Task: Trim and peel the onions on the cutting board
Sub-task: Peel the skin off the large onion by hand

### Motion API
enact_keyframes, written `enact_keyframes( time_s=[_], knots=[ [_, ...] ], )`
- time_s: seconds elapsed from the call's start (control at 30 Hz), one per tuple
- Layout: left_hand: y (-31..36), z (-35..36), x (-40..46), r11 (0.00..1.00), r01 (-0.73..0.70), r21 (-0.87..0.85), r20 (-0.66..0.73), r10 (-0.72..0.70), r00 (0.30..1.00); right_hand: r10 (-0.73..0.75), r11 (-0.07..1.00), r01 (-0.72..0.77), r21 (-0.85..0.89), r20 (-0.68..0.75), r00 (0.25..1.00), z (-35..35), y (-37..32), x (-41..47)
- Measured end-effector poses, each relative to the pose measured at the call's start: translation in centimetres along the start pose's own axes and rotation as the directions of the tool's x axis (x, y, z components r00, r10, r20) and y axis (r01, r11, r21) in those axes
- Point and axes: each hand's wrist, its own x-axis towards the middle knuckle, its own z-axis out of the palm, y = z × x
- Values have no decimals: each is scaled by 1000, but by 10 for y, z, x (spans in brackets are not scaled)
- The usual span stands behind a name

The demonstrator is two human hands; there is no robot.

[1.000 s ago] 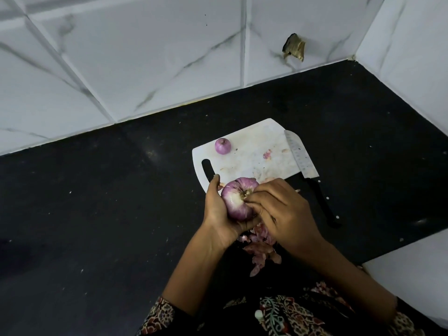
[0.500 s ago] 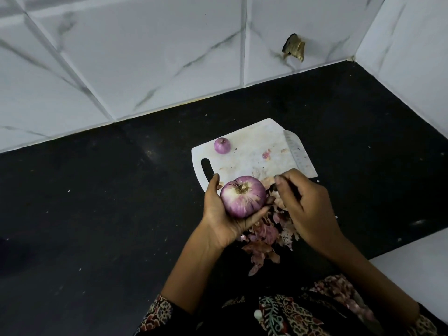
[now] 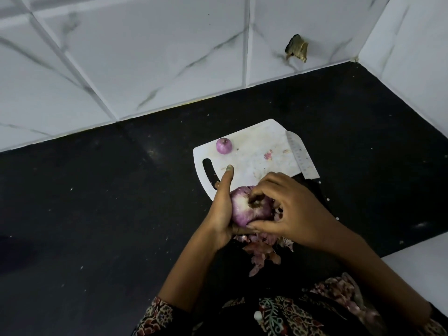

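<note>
On black countertop (image 3: 97,238), white marble-look wall tiles (image 3: 145,57) meeting at a corner | white cutting board (image 3: 254,146) bearing 1 small onion (image 3: 224,146), knife (image 3: 301,158) lying along its right edge | left hand (image 3: 221,209) cupping big onion (image 3: 249,209) — thumb straight | right hand (image 3: 288,209) pinching its top | peels (image 3: 261,248) lying beneath.

Both hands (image 3: 286,209) grip onion (image 3: 247,209) above board (image 3: 254,151).
</note>
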Motion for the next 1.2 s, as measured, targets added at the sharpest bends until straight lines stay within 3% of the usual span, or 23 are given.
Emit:
enact_keyframes(
  time_s=[0.13, 0.43, 0.57, 0.7, 0.8, 0.87, 0.93, 1.07, 1.13, 1.2],
  knots=[
    [0, 2, 0, 996, -8, 92, 31, 6, 1000, 56, 997, -60, 48, 96, 994, -6, -3, 1],
    [-4, 3, 2, 986, -12, 165, 78, -1, 997, 101, 975, -121, 189, 113, 988, -6, 0, -4],
    [-5, 3, 1, 993, 24, 116, 75, -32, 997, 66, 994, -79, 69, 179, 982, -2, 1, -6],
    [-7, -1, 1, 990, 39, 132, 25, -43, 999, 155, 930, -214, 300, 209, 966, -5, 8, -4],
    [-7, -3, 3, 997, 13, 75, -50, -9, 999, 280, 880, -285, 380, 70, 957, -4, 32, 11],
    [-6, -7, 6, 999, -8, 35, -123, 12, 992, 365, 889, -326, 321, -69, 929, 3, 62, 28],
    [-4, -12, 11, 999, -2, -46, -188, -7, 982, 423, 896, -399, 198, -99, 901, 11, 99, 49],
    [6, -25, 20, 984, -48, -172, -303, -7, 953, 505, 861, -498, -101, 71, 860, 38, 157, 80],
    [10, -32, 23, 973, -73, -217, -330, -3, 944, 523, 825, -467, -319, 116, 844, 50, 170, 84],
    [13, -40, 25, 964, -72, -255, -348, -22, 937, 466, 837, -377, -397, 154, 871, 57, 167, 76]
  ],
)
